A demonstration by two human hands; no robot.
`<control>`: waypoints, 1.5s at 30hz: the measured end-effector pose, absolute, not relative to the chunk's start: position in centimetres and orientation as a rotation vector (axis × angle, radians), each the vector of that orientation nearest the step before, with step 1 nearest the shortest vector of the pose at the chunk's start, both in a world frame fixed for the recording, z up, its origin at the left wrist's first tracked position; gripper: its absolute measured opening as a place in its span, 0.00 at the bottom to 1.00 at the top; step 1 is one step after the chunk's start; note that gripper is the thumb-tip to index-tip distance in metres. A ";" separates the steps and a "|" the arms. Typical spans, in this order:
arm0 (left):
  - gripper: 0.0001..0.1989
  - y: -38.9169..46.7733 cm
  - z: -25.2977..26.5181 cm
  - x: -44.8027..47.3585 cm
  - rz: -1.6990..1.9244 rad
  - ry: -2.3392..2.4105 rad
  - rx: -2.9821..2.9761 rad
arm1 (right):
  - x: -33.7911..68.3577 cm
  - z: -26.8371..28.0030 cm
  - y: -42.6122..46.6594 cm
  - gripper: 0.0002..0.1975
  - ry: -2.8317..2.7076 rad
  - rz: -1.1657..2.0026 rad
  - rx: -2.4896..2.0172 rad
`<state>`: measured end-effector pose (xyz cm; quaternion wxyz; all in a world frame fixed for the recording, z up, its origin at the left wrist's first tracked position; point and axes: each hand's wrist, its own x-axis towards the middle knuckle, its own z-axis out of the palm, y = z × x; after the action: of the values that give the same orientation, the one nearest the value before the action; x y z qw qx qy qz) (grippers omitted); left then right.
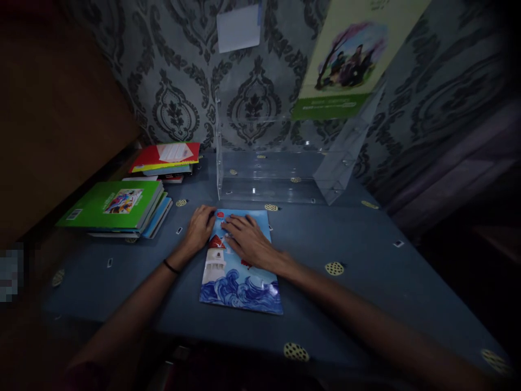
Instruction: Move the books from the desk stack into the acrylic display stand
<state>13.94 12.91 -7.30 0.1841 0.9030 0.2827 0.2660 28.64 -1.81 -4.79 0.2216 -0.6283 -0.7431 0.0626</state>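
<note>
head view: right hand (249, 240) rests on a glossy rectangular booklet (240, 282).

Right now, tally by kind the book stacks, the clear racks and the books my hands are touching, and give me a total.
Book stacks: 2, a green-topped stack and a red-topped stack
Clear rack: 1
Blue book being touched: 1
Total: 4

I see a sky-blue booklet (260, 282) with deeper blue waves and a red-roofed white building. My wristband (170, 266) is black. My desk (366, 309) is grey-blue, scattered with yellow, black-dotted motifs. At left, the nearer top book (93, 201) is green, the farther top book (148, 157) red. The far wallpaper (179, 81) is grey with dark damask.
</note>
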 end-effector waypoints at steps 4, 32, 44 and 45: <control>0.12 12.9 -7.6 13.8 0.781 0.763 2.592 | 28.5 -5.0 0.7 0.17 -2.075 0.174 -1.746; 0.17 12.0 -7.0 13.7 0.616 0.842 2.838 | 38.9 -6.9 -5.3 0.17 -1.513 0.256 -1.712; 0.22 12.9 -4.4 17.1 0.390 0.608 3.020 | 37.8 -6.4 -5.6 0.17 -1.455 0.457 -1.583; 0.23 12.6 -4.4 17.3 0.393 0.625 3.039 | 37.8 -6.4 -5.6 0.16 -1.461 0.445 -1.584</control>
<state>17.26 12.56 -4.43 0.0069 0.9717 0.1999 0.1258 37.76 -5.60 -6.39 0.4534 -0.6415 -0.5919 0.1803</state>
